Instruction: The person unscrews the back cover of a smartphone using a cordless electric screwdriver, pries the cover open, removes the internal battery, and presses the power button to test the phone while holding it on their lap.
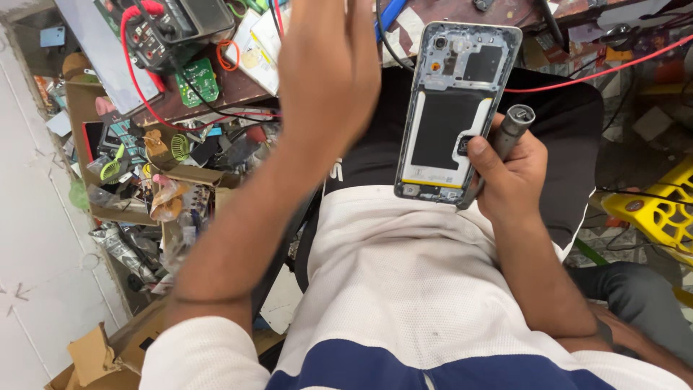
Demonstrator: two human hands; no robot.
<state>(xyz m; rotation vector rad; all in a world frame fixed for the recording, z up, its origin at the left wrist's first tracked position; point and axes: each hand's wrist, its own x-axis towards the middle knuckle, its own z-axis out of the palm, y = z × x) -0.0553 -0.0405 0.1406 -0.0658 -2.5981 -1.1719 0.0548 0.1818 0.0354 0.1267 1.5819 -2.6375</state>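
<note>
Holding the opened phone upright over the lap, back cover off, dark battery panel and camera module facing the camera. Right hand sits at the phone's lower right edge: thumb lies on the exposed back, fingers wrapped around both the frame and a grey metal screwdriver handle just right of the phone. Doubling up like that looks like a weak hold, so I'd keep the thumb on the frame edge rather than the battery and avoid squeezing. Left hand is raised left of the phone, palm flat, fingers together and extended, touching nothing. Red wire runs right of the phone's top; multimeter on the cluttered desk up-left; keep the phone off both.
</note>
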